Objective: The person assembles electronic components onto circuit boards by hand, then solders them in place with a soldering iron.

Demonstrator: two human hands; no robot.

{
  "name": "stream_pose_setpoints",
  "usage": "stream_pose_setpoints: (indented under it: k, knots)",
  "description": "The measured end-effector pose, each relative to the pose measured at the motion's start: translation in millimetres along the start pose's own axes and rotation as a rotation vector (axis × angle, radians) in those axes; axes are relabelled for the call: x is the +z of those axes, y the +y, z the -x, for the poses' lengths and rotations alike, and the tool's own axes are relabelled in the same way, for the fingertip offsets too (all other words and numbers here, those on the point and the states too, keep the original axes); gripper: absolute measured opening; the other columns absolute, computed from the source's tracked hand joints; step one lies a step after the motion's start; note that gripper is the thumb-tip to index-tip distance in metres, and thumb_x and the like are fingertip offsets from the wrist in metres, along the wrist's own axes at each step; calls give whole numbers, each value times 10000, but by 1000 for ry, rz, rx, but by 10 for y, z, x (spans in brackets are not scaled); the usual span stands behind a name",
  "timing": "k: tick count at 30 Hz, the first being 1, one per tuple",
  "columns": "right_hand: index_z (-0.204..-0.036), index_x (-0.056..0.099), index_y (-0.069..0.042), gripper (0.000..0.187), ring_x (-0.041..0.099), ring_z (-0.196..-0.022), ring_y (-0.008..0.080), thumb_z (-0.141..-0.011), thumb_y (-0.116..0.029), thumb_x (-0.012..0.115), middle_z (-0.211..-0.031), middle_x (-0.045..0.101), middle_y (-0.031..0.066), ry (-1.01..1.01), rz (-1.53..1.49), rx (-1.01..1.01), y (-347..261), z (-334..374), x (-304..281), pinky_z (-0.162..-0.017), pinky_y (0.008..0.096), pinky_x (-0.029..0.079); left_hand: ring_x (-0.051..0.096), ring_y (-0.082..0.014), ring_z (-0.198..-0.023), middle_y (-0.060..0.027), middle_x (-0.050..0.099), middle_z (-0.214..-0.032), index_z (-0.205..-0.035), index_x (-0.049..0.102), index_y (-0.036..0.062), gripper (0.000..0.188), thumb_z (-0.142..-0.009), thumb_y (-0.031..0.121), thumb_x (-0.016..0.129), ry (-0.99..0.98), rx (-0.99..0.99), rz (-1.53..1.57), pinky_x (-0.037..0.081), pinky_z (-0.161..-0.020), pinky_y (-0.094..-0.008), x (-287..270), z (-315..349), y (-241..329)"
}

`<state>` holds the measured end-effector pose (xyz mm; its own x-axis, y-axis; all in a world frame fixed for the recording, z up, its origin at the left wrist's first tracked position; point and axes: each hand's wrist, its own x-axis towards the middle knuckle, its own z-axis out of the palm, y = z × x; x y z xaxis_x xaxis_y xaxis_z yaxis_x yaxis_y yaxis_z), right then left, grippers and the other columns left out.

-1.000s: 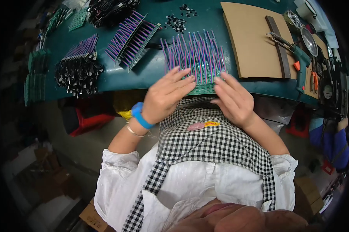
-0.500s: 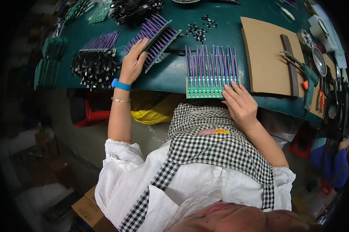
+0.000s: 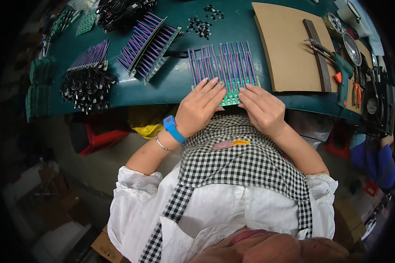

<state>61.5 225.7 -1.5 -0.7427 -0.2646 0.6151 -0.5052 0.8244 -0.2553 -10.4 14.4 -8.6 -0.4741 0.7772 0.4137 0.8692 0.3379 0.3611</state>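
A green circuit board panel (image 3: pixel 231 99) lies at the table's near edge in front of me, a row of purple and blue wires (image 3: pixel 221 61) pointing away from its far side. My left hand (image 3: pixel 202 105) grips its left part, fingers over the top and thumb at the near edge. On the right part, my right hand (image 3: pixel 263 108) holds it in much the same way. The fingers cover much of the board, and what lies under it is hidden. To the left, wired board panels (image 3: pixel 147 48) lean together, touched by neither hand.
Black-ended cables (image 3: pixel 87 87) with purple wires lie at the left, beside stacked green boards (image 3: pixel 40 83). Small black pieces (image 3: pixel 199 27) are scattered at the back. Rightward are a cardboard sheet (image 3: pixel 285 52), a dark bar (image 3: pixel 318 52), a green glue gun (image 3: pixel 344 70) and a metal bowl (image 3: pixel 351 49).
My left hand has let go of the leaning wired panels and come right to the board in front of me. My right hand stays at that board. The whole view has shifted slightly.
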Motion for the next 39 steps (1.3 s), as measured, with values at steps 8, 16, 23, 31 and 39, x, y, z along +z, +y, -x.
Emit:
stream_pose_setpoints:
  k: [8, 16, 23, 31, 39]
  knots:
    - [-909, 657, 21, 205, 655, -924, 279, -742, -96, 635, -982, 668, 137, -10, 65, -78, 40, 22, 11, -803, 368, 545, 560, -304, -1136, -131, 612, -1164, -1139, 593, 12, 482, -684, 100, 724, 62, 72, -51, 452, -969, -433, 40, -2, -30]
    - [-895, 640, 33, 199, 660, -889, 271, -736, -84, 618, -946, 666, 148, 52, 79, -143, 115, 47, 203, -770, 343, 550, 567, -296, -1125, -139, 617, -1145, -1102, 604, 3, 426, -705, 115, 709, 87, 141, -115, 453, -971, -430, 127, 16, -197]
    - [-1001, 627, 22, 283, 624, -1014, 298, -742, -88, 659, -1055, 648, 149, 21, 16, -129, 170, 41, 223, -853, 382, 521, 562, -297, -1136, -133, 624, -1141, -1101, 605, 10, 343, -758, 26, 598, 73, 147, -154, 436, -986, -455, 153, -11, -341]
    - [-1328, 376, 41, 682, 462, -1222, 405, -731, -9, 704, -1345, 417, 282, 247, -170, -36, 77, 106, -10, -983, 447, 427, 598, -316, -1085, -145, 653, -1073, -1046, 638, 10, 300, -759, -24, 559, 164, 259, -201, 447, -961, -462, -527, -169, -182]
    - [-1354, 323, 58, 779, 463, -1215, 381, -684, -13, 713, -1363, 415, 231, 9, -207, 222, -29, 171, 207, -1007, 421, 404, 595, -299, -1082, -129, 655, -1066, -1053, 643, 47, 339, -727, -48, 646, 80, -35, 152, 463, -957, -431, -137, 86, -298]
